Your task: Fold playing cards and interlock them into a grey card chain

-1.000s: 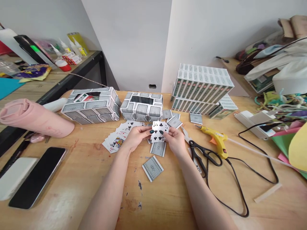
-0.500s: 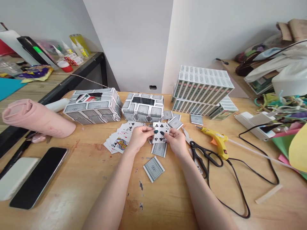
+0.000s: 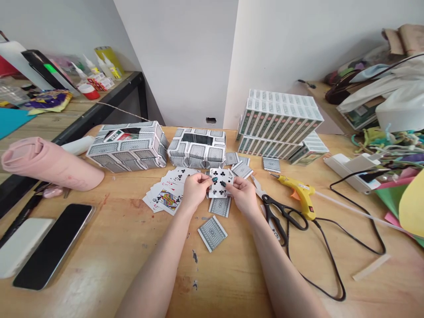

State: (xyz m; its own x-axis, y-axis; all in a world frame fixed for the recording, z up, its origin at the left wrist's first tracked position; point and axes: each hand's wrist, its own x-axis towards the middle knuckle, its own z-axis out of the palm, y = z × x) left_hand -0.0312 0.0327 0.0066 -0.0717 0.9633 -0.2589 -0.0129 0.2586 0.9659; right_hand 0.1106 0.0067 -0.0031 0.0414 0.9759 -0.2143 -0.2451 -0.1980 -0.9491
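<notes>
Six of clubs (image 3: 218, 188) upright between the two hands, face toward the wearer; a seven shows behind its right edge. Left hand (image 3: 195, 189) pinches the left side, thumb on face; right hand (image 3: 244, 194) grips the right side likewise. Fanned playing cards (image 3: 160, 194) beside left hand; black-handled scissors (image 3: 272, 213) near right wrist.

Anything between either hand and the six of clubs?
Nothing visible in front: left hand and right hand both have thumbs on the six of clubs. Behind it, a card marked 7 shows; finger contact there is hidden.
</notes>
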